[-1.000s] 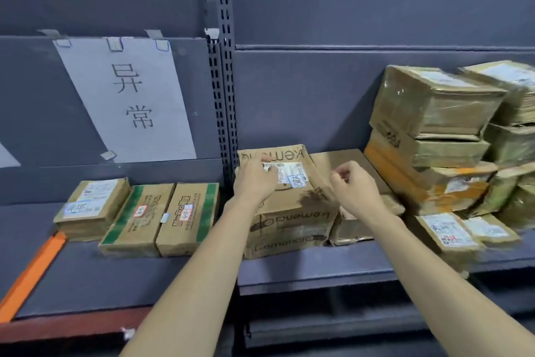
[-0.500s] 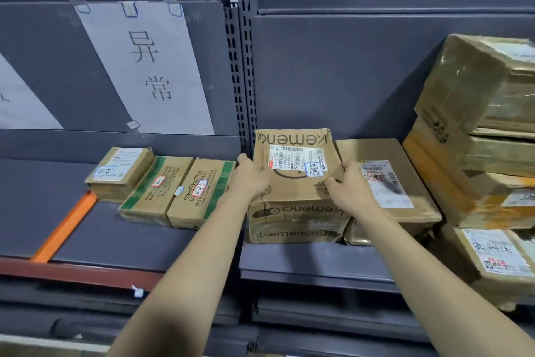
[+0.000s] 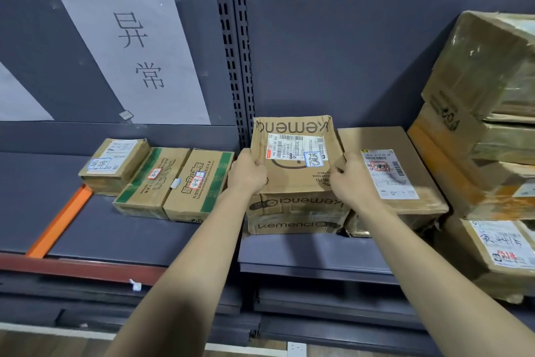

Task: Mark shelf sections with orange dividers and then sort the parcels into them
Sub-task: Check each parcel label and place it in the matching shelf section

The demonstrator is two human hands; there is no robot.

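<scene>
Both hands, left hand (image 3: pixel 248 173) and right hand (image 3: pixel 351 178), still grip the top box (image 3: pixel 292 165) at frame centre, now sitting squarer on the lower box (image 3: pixel 295 213).

A parcel depot or courier pickup storeroom. Dark grey metal shelving (image 3: pixel 318 252) with slotted uprights (image 3: pixel 238 52) holds taped cardboard parcels (image 3: pixel 489 113) bearing barcode shipping labels (image 3: pixel 388 174) and handwritten stickers. A paper sign (image 3: pixel 136 50) with two handwritten Chinese characters is taped to the back panel, and an orange divider (image 3: pixel 58 223) lies on the shelf.
</scene>
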